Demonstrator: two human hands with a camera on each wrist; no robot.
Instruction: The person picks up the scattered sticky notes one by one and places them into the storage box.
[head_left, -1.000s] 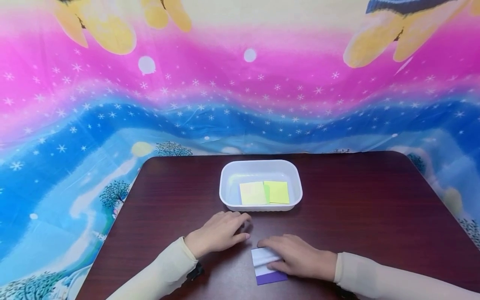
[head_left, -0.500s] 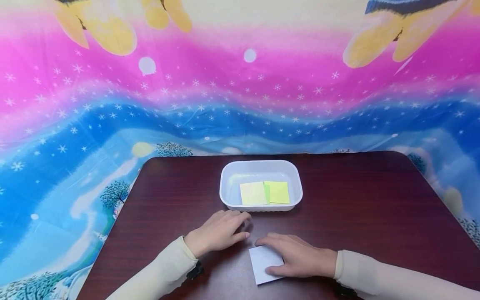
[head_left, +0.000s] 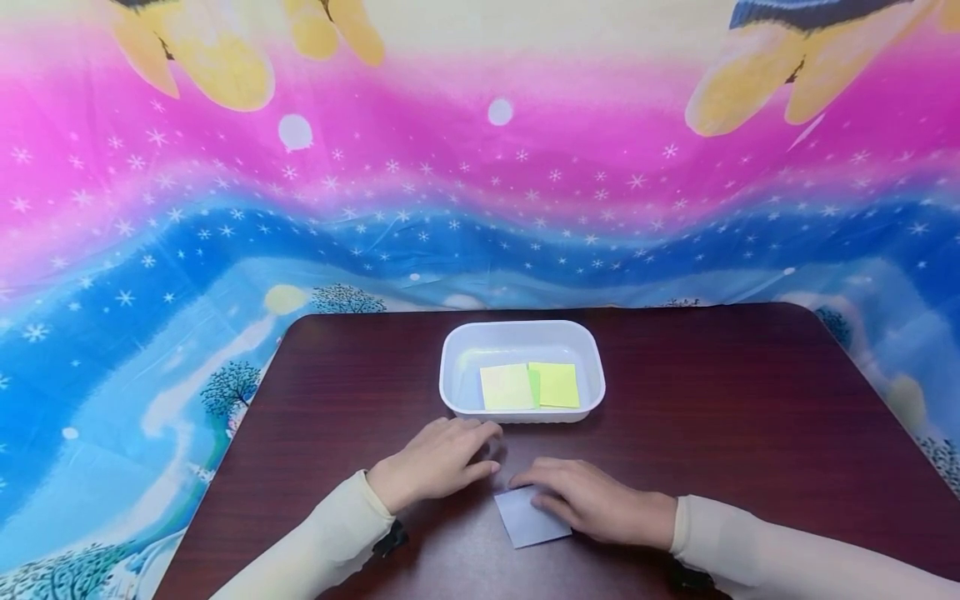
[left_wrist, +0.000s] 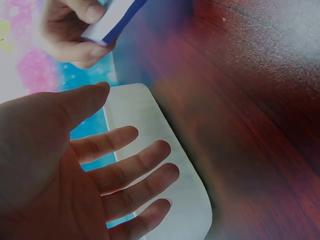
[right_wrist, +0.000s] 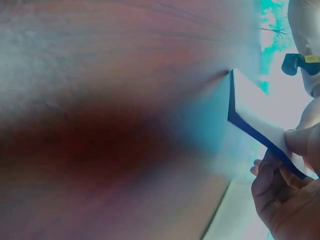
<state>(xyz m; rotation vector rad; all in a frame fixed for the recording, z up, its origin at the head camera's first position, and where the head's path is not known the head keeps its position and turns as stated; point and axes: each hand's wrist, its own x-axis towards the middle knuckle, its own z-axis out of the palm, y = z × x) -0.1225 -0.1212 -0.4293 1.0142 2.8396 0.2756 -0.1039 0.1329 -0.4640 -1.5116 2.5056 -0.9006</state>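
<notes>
My right hand (head_left: 600, 504) pinches a square sticky note pad (head_left: 529, 522) near the front of the table, thumb on its white top. In the right wrist view, the fingers lie underneath the pad (right_wrist: 257, 110), and its blue-purple edges show. Left of it, my left hand (head_left: 438, 464) holds nothing. In the left wrist view the fingers (left_wrist: 132, 185) are spread and loosely bent, overlapping the white plastic tray (left_wrist: 142, 112). Beyond both hands, the same tray (head_left: 447, 367) holds pale yellow notes (head_left: 505, 387) and yellow-green notes (head_left: 557, 385), side by side with a green strip between.
The dark brown table (head_left: 712, 400) has rounded far corners. Behind it hangs a colourful printed cloth (head_left: 480, 192) with snowflakes and trees. The tray stands near the table's far edge.
The white top sheet, earlier raised with a purple strip showing below, now lies flat over the pad. My right hand has shifted slightly away from me with it. My left hand stays put.
</notes>
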